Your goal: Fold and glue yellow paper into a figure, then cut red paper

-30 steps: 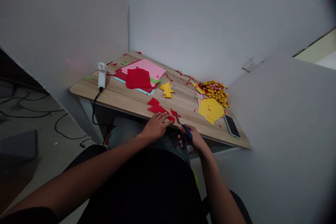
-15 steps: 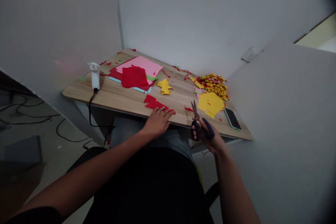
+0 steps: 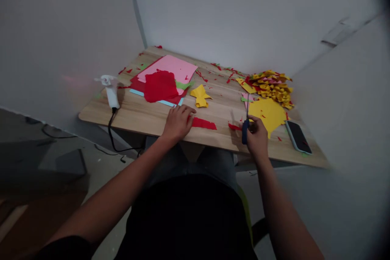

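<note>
My left hand [image 3: 179, 122] rests on the left end of a red paper strip [image 3: 204, 123] near the table's front edge, fingers bent and partly over it. My right hand [image 3: 257, 136] grips dark-handled scissors [image 3: 245, 130], blades pointing away from me and looking closed. A small red scrap [image 3: 234, 126] lies just left of the scissors. Beyond my left hand is a folded yellow paper piece [image 3: 201, 96]. A yellow sheet [image 3: 268, 113] lies beside my right hand. Red paper [image 3: 161, 86] lies over pink [image 3: 173, 66] and dark red sheets at the left.
A small white fan [image 3: 112, 95] with a black cable stands at the table's left edge. A pile of folded yellow pieces [image 3: 272, 87] sits at the back right. A phone [image 3: 298, 137] lies at the right. Red and green scraps dot the wooden table [image 3: 143, 124].
My left hand has shifted to the strip's left end, its fingers now more bent. The scissors have turned, and their blades have come together. The view has shifted.
</note>
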Tool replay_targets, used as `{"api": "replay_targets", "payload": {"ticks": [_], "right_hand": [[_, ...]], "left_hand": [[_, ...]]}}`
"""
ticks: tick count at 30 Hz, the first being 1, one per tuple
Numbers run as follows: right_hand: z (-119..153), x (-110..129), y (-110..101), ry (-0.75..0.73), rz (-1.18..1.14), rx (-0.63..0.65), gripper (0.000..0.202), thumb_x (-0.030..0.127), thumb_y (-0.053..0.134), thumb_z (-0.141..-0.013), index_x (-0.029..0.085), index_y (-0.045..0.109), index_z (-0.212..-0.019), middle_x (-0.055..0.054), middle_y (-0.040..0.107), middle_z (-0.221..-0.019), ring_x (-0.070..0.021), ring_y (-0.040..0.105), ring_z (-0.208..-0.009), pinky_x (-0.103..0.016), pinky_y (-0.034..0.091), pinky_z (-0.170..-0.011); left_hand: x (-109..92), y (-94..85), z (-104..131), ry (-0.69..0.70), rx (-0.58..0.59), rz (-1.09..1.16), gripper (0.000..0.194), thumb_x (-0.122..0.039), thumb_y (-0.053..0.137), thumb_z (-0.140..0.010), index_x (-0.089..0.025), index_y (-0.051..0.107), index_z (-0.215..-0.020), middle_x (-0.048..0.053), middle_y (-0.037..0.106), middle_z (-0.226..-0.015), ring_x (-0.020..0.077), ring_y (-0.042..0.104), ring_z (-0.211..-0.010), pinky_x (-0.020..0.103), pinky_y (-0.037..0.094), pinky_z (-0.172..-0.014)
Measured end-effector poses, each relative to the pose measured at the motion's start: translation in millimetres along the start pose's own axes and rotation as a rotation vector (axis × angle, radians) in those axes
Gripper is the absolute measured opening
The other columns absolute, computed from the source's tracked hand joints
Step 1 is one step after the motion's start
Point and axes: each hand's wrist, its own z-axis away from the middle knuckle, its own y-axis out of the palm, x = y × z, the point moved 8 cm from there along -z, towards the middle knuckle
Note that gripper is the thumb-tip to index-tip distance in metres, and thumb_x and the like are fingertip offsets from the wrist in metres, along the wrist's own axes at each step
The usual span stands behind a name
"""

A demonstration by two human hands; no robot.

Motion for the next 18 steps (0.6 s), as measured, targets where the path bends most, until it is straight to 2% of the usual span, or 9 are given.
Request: {"api": "replay_targets", "payload": {"ticks": [3,6,10,13,16,18], "right_hand": [[-5,-4,6,-0.202,0.229,-0.102,0.044,0.04,0.066,-0.081,0.018,0.061,-0.119,-0.01,0.066,-0.106,-0.0239,0.062,-0.098,-0.041,0.05,-0.09],[-11,-11,9,-0.3,0.387,-0.154,0.045,0.036,0.062,-0.084,0.018,0.059,-0.126,-0.012,0.065,-0.109,-0.0267,0.059,-0.102,-0.045,0.047,-0.094],[-23,-18,11,-0.308,0.455,-0.148,0.047,0.032,0.062,-0.085,0.018,0.057,-0.129,-0.012,0.064,-0.105,-0.0266,0.057,-0.098,-0.044,0.046,-0.091],[-27,-19,17,-0.282,0.459,-0.085,0.046,0.031,0.062,-0.085,0.017,0.057,-0.129,-0.012,0.064,-0.106,-0.0267,0.057,-0.097,-0.044,0.047,-0.09],[-28,-18,21,-0.256,0.474,-0.051,0.045,0.031,0.064,-0.086,0.017,0.058,-0.128,-0.013,0.064,-0.107,-0.0272,0.057,-0.097,-0.044,0.048,-0.089],[-29,-18,23,-0.246,0.493,-0.046,0.043,0.03,0.064,-0.086,0.016,0.058,-0.127,-0.014,0.064,-0.108,-0.0276,0.057,-0.098,-0.044,0.048,-0.089]], "left_hand": [[15,-4.2,0,-0.084,-0.044,0.016,0.025,-0.027,0.051,-0.094,-0.02,0.063,-0.114,0.009,0.065,-0.115,0.0266,0.056,-0.107,0.041,0.043,-0.092],[19,0.9,1,-0.103,-0.012,0.007,0.027,-0.031,0.053,-0.093,-0.022,0.061,-0.117,0.009,0.062,-0.122,0.0272,0.055,-0.114,0.043,0.043,-0.096],[17,14.9,1,-0.087,0.123,-0.059,0.037,-0.034,0.057,-0.092,-0.023,0.056,-0.127,0.01,0.054,-0.137,0.0299,0.047,-0.127,0.049,0.038,-0.108],[15,20.9,1,-0.083,0.202,-0.115,0.029,-0.032,0.058,-0.091,-0.02,0.059,-0.117,0.013,0.051,-0.139,0.0321,0.044,-0.131,0.051,0.035,-0.113],[12,19.1,-1,-0.068,0.221,-0.131,0.017,-0.03,0.055,-0.092,-0.018,0.058,-0.103,0.015,0.053,-0.134,0.0317,0.046,-0.129,0.052,0.035,-0.113],[11,13.2,-2,-0.055,0.197,-0.176,0.018,-0.03,0.055,-0.092,-0.017,0.058,-0.103,0.017,0.052,-0.135,0.0347,0.044,-0.129,0.06,0.029,-0.114]]}}
